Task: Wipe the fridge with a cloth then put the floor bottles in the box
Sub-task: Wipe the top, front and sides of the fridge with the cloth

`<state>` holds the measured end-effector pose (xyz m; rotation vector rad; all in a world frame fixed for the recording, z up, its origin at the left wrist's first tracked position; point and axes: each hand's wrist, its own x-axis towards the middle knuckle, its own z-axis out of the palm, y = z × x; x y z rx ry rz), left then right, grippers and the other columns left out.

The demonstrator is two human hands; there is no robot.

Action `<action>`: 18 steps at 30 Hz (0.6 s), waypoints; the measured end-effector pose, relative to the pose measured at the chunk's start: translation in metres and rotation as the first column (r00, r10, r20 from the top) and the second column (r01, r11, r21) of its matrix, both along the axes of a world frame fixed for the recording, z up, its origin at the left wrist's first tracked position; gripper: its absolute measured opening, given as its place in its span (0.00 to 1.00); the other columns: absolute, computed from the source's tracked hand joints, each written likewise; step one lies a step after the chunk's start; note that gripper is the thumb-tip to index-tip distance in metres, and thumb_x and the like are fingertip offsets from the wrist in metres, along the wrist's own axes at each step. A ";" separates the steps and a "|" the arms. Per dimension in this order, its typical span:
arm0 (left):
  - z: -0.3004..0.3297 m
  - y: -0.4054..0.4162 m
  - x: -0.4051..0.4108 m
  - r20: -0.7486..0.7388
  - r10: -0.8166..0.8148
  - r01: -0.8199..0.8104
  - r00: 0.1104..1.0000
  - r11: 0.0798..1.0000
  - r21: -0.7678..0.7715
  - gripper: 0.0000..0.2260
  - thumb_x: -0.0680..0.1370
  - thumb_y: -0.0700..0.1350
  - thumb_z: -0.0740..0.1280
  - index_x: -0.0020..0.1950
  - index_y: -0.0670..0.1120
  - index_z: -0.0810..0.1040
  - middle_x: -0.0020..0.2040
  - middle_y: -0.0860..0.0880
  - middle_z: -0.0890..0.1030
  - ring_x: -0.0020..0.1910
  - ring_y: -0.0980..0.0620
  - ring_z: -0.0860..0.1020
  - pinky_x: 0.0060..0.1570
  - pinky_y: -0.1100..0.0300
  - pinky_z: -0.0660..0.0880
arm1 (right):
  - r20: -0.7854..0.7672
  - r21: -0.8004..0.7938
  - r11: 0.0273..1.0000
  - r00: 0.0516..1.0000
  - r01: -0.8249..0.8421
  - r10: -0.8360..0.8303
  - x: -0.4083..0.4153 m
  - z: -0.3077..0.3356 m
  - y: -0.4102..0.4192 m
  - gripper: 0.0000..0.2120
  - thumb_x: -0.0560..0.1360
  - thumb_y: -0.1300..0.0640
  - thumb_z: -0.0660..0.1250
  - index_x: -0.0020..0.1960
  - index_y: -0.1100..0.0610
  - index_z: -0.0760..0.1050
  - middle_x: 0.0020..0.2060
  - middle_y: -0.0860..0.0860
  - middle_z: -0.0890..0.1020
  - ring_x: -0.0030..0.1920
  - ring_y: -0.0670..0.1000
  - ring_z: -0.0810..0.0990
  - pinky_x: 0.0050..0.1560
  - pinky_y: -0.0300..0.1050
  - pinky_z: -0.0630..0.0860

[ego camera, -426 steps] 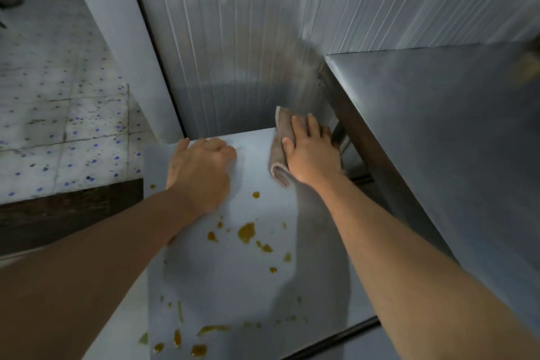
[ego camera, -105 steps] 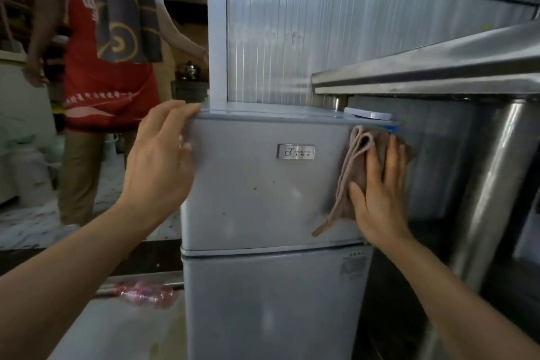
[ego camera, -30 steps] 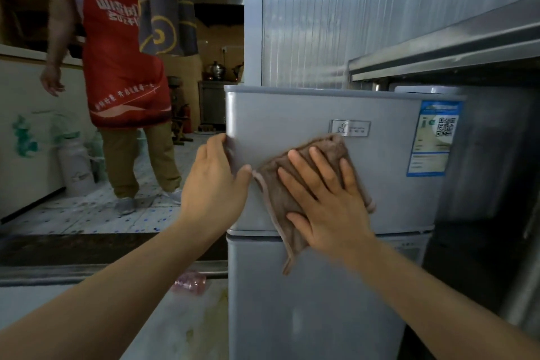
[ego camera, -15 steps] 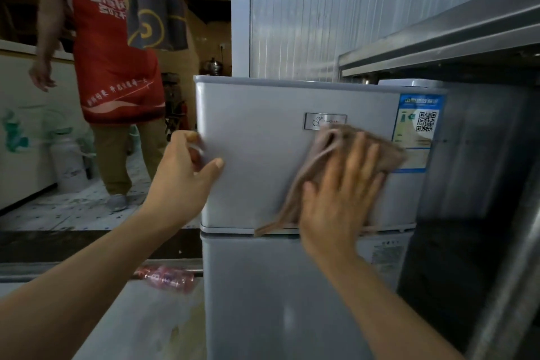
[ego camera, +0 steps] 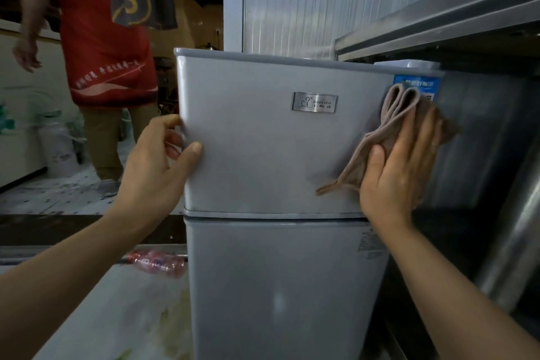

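A clear plastic bottle with a red label (ego camera: 157, 263) lies on the floor left of the small grey two-door fridge (ego camera: 263, 155). The left hand (ego camera: 155, 166) grips the upper door's left edge, thumb in front. The right hand (ego camera: 400, 164), fingers straight, presses a folded brown cloth (ego camera: 391, 126) against that door's right side.

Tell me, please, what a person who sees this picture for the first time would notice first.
The small grey fridge fills the centre, its upper door bearing a metal badge. The right hand presses a folded brown cloth flat against the door's right edge, partly covering a blue label, while the left hand grips the door's left edge. Behind on the left stands a person in a red apron, and a plastic bottle lies low beside the fridge.
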<state>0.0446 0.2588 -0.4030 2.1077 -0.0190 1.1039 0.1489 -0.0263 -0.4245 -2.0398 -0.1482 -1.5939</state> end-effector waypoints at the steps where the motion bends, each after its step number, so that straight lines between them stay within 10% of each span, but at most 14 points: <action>1: -0.008 -0.002 -0.002 0.001 0.024 -0.024 1.000 1.000 -0.004 0.17 0.77 0.51 0.63 0.65 0.54 0.65 0.52 0.54 0.73 0.47 0.57 0.73 0.39 0.67 0.67 | -0.005 0.026 1.000 1.000 0.010 -0.010 0.000 -0.005 0.001 0.30 0.79 0.49 0.52 0.77 0.57 0.48 0.76 0.59 0.52 0.76 0.59 0.50 0.74 0.53 0.48; 14: -0.070 -0.003 0.001 -0.136 -0.020 0.015 0.991 0.999 -0.039 0.08 0.77 0.50 0.62 0.53 0.53 0.65 0.45 0.52 0.73 0.43 0.49 0.76 0.41 0.50 0.76 | -0.242 0.148 0.970 0.958 0.195 -0.156 -0.021 -0.065 0.034 0.32 0.79 0.46 0.46 0.73 0.69 0.58 0.71 0.71 0.58 0.72 0.71 0.57 0.70 0.64 0.57; 18: -0.069 0.000 0.002 -0.141 -0.051 0.047 0.989 0.998 -0.033 0.08 0.77 0.50 0.63 0.52 0.53 0.65 0.45 0.52 0.74 0.43 0.51 0.76 0.40 0.54 0.75 | -0.116 -0.143 0.986 0.988 0.087 -0.104 -0.040 -0.074 0.102 0.33 0.78 0.43 0.51 0.76 0.61 0.52 0.74 0.67 0.53 0.74 0.69 0.50 0.72 0.67 0.48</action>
